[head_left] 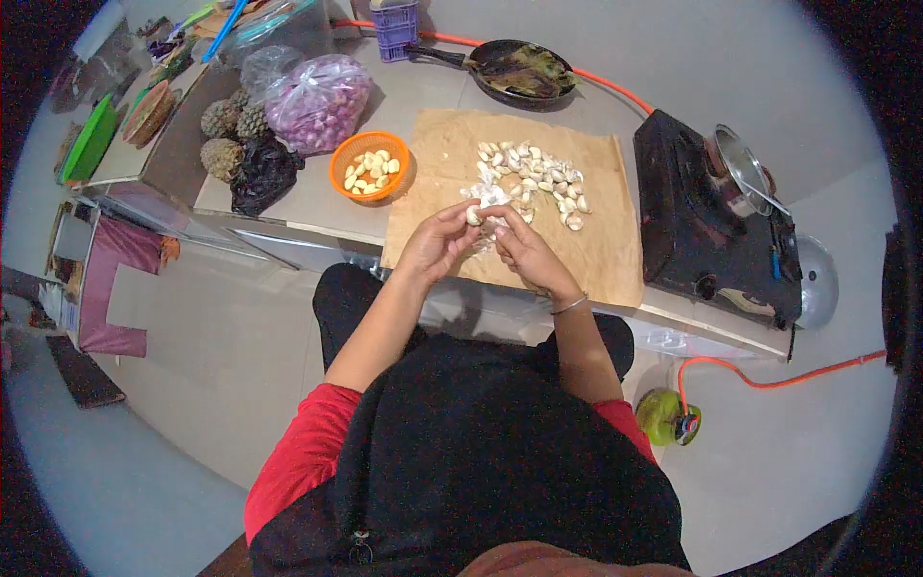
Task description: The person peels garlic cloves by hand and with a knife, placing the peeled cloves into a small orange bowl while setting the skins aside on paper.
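Observation:
Between the fingertips of my left hand [434,244] is a whitish garlic clove [474,215]. My right hand [525,248] meets it from the other side, its fingers bent against the same clove; a small knife in it cannot be made out. Both hands are over the near part of a brown paper sheet [596,255]. Just beyond them lie white papery skins [486,194] and a spread of unpeeled garlic cloves [553,178]. To the left, an orange basket [405,173] holds several pale peeled cloves [370,171].
A black gas stove [673,202] with a metal pot [742,173] stands at right. Behind the paper is a frying pan [519,75] with dried leaves. A bag of shallots [319,104], pineapples [221,159] and a black bag [264,175] sit left. An orange hose [769,385] joins a green cylinder [659,415].

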`<control>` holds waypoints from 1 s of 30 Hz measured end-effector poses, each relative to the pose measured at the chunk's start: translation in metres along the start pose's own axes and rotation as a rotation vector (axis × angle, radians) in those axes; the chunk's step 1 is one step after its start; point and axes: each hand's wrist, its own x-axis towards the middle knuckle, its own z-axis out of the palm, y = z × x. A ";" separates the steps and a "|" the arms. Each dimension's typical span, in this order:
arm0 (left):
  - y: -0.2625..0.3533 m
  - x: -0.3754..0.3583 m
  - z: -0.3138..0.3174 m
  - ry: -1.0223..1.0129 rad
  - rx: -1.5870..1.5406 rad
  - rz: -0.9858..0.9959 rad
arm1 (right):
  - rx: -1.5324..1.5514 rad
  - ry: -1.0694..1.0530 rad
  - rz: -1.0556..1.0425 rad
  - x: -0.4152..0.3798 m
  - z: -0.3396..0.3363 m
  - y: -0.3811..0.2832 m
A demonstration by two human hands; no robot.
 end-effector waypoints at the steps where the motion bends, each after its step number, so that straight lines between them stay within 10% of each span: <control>1: 0.000 0.000 -0.002 -0.013 -0.014 -0.010 | -0.024 -0.004 -0.017 0.001 0.000 0.001; 11: 0.004 -0.008 0.022 0.068 0.167 -0.033 | -0.580 0.503 0.069 0.013 -0.016 0.019; 13: 0.004 -0.008 0.025 0.090 0.130 -0.001 | -0.514 0.517 -0.153 0.019 -0.018 0.046; 22: -0.012 0.002 0.011 0.151 0.111 0.143 | 0.055 0.173 0.011 0.015 0.014 0.024; 30: -0.012 -0.001 0.017 0.195 0.092 0.163 | -0.288 0.285 -0.087 0.012 0.018 0.026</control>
